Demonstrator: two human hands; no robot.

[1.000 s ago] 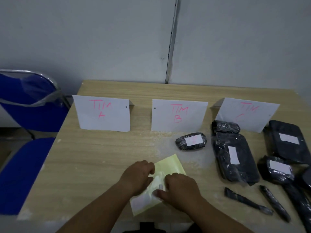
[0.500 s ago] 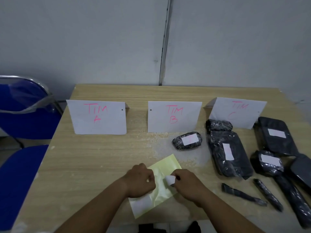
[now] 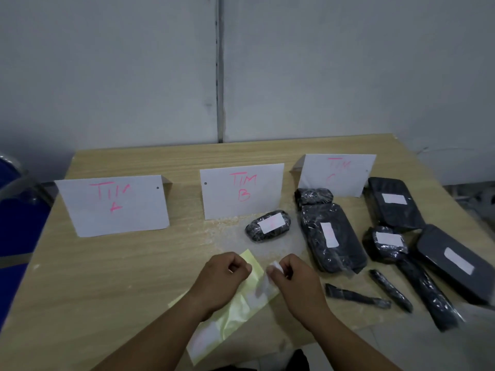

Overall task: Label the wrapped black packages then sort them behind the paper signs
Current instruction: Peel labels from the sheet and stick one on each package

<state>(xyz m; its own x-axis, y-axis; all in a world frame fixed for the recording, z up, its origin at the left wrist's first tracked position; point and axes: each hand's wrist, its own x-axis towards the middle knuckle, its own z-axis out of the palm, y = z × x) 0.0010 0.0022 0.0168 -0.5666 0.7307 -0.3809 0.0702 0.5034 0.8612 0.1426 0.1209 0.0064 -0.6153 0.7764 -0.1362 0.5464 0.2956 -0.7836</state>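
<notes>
Wrapped black packages [image 3: 332, 236] lie right side of table [image 3: 107, 263], most in front of third paper sign [image 3: 337, 174]; small oval one [image 3: 267, 225] in front of TIM B sign [image 3: 242, 194]. TIM A sign [image 3: 112, 204] stands alone. We see left hand [image 3: 221, 279] fisted, pinning yellow backing sheet [image 3: 241, 303]; right hand [image 3: 294, 282] pinches white label [image 3: 270, 274] just above sheet.

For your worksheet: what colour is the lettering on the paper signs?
Pink, clearest on the TIM B sign in the head view.
</notes>
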